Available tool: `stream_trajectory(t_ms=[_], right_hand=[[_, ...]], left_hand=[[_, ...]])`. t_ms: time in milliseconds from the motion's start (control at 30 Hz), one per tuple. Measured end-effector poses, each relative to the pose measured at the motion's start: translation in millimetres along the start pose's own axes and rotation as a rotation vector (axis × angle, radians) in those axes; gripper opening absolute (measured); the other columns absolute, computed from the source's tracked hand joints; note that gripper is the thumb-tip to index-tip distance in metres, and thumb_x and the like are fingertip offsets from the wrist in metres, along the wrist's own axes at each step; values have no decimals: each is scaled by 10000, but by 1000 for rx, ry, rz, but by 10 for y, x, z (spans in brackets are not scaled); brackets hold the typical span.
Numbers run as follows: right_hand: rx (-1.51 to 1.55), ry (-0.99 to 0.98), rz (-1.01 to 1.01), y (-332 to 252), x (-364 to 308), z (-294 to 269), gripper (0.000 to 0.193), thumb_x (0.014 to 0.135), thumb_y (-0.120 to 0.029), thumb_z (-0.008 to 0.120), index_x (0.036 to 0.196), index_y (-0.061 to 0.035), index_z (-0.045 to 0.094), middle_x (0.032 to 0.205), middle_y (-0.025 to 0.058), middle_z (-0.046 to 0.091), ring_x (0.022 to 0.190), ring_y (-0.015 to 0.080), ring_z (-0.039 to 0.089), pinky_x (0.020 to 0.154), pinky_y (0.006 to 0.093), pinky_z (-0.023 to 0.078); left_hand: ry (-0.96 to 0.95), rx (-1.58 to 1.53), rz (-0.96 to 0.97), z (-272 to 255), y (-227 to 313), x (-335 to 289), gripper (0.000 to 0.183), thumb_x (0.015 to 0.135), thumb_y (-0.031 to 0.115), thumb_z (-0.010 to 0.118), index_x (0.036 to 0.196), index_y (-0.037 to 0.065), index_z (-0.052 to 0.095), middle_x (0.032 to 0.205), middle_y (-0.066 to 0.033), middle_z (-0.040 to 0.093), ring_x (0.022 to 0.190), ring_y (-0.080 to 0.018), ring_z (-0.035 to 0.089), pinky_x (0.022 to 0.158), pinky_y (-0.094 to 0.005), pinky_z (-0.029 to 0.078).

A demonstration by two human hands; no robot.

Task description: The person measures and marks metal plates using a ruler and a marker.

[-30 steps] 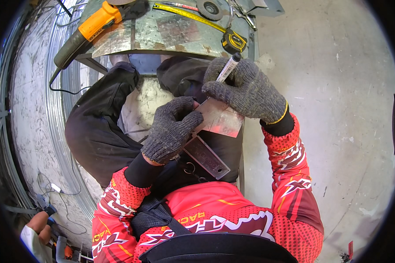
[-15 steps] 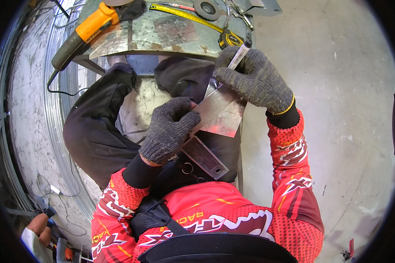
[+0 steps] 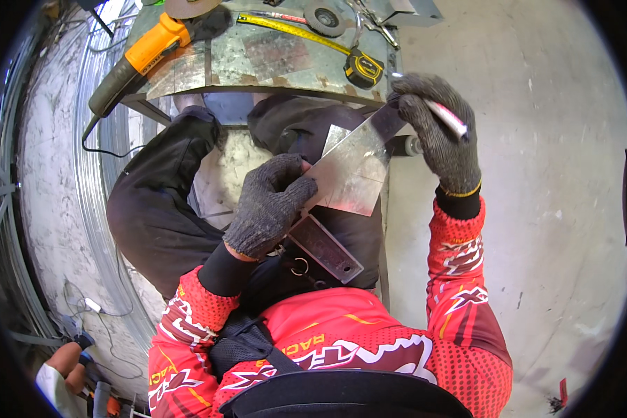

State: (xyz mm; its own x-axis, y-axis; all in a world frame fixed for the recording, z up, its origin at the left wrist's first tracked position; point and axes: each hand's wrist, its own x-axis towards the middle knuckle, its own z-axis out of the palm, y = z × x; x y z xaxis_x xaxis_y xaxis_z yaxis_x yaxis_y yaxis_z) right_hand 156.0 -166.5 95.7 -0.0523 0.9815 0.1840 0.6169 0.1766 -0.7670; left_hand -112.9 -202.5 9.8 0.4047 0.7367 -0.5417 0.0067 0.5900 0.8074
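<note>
My gloved left hand (image 3: pixel 270 205) pinches a try square and a small sheet-metal plate (image 3: pixel 355 184) together above my lap. The square's blade (image 3: pixel 355 148) lies slantwise across the plate, and its dark stock (image 3: pixel 325 249) points down toward my waist. In my gloved right hand (image 3: pixel 439 132) is a marker (image 3: pixel 449 120), its white and red end sticking out past the fingers toward the lower right. The right fingertips are at the far end of the blade; whether they press on it I cannot tell. The marker's other end is hidden by the glove.
A metal-topped bench (image 3: pixel 223 66) stands ahead, bearing an orange angle grinder (image 3: pixel 157 45), a yellow tape measure (image 3: pixel 364 67), a grinding disc (image 3: pixel 325 17) and metal clamps (image 3: pixel 376 24). Long metal profiles (image 3: pixel 94 139) lie to the left. Another person's arm (image 3: pixel 66 359) shows at lower left.
My right hand has moved off the plate, up and to the right, to the blade's far end. The marker has swung from pointing up to pointing lower right. My left hand keeps its hold.
</note>
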Motion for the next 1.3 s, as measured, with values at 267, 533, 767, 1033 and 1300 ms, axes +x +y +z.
stream_trajectory(t_ms=[267, 533, 767, 1033, 1300], right_hand=[[-50, 402, 23, 432, -830, 347, 297, 897, 39, 736, 1179, -40, 687, 1106, 141, 707, 981, 267, 734, 878, 369, 575], [-245, 286, -283, 497, -216, 693, 359, 812, -133, 768, 1169, -102, 734, 1111, 148, 741, 1060, 366, 695, 959, 468, 534], [-438, 185, -264, 501, -110, 936, 216, 826, -209, 760, 1032, -148, 749, 955, 140, 723, 925, 376, 676, 868, 505, 486], [-452, 220, -237, 352, -337, 707, 179, 825, -209, 753, 990, -144, 729, 955, 130, 730, 935, 378, 672, 903, 481, 469], [-448, 253, -291, 431, -398, 671, 263, 848, -225, 755, 1091, -126, 733, 1025, 152, 739, 994, 365, 689, 921, 470, 496]], left_hand=[[29, 221, 172, 46, -69, -113, 428, 905, 104, 797, 1253, 37, 558, 926, 16, 600, 779, -76, 592, 674, -243, 494], [185, 265, 273, -67, -419, -58, 653, 826, 95, 854, 1374, 21, 505, 1043, -50, 615, 877, -129, 620, 745, -266, 522], [110, 364, 266, -184, -287, -59, 565, 862, 190, 830, 1327, -7, 575, 1046, -64, 678, 896, -120, 642, 775, -281, 545], [20, 607, 328, -152, -213, 71, 355, 932, 320, 782, 1085, 12, 693, 796, 8, 613, 691, -94, 561, 591, -300, 482], [-20, 436, 167, -198, 78, 332, 264, 961, 255, 766, 1007, 0, 715, 830, -31, 689, 684, -122, 626, 649, -286, 526]])
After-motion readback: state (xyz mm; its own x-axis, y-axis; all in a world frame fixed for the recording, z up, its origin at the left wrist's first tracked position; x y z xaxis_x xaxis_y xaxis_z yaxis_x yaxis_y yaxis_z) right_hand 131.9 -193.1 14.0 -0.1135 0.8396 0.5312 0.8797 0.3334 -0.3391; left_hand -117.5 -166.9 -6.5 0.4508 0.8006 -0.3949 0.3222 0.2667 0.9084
